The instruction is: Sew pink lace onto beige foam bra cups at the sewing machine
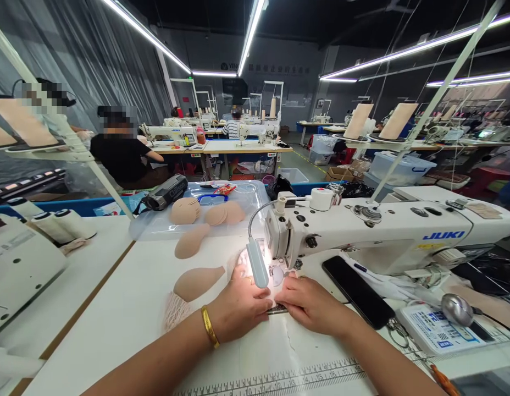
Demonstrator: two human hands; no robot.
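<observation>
While the slim grey-green lamp (258,264) lights the needle end of the white JUKI sewing machine (370,223), my L hand (240,305) & R hand (310,302) rest there w/ fingers bent, tips partly hidden; can't tell how far open or if they pinch the pale, thin cloth (240,257) by the needle. On the white worktop (135,308), a flat beige teardrop-shaped piece (197,283) lies just L of my L hand, nr pinkish lacy mat'l (177,312); black rectangular phone (358,291) is R of my R hand.
</observation>
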